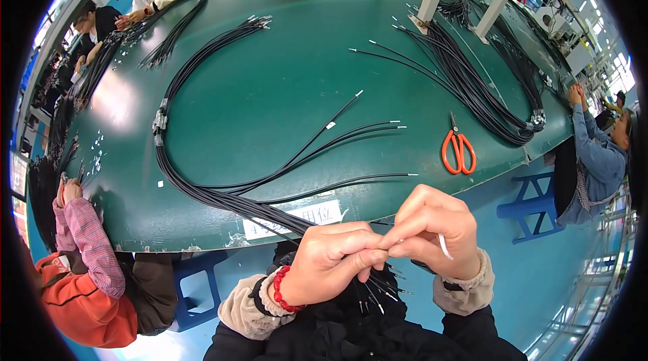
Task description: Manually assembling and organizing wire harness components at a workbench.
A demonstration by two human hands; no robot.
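Black wires (223,195) run in a thick bundle from the upper left of the frame, curve down the green table (270,77) and come off its near edge at lower centre, where we hold their loose ends. Our left hand (331,263), a red bead bracelet (280,290) at the wrist, is closed with thumb and fingertips pinched on a wire end; our right hand (432,229) meets it fingertip to fingertip, also pinched shut, with a small white sleeve or tie (445,246) sticking out below its fingers. More wire tips hang just under the hands, over dark clothing. Several single wires fan rightward across the table centre. Orange-handled scissors (458,148) lie right of centre, well apart from the hands. A second wire bundle (472,84) loops in the upper right. A white label (297,219) sits on the table edge beside the bundle. Other people work at the left, upper left and right edges.
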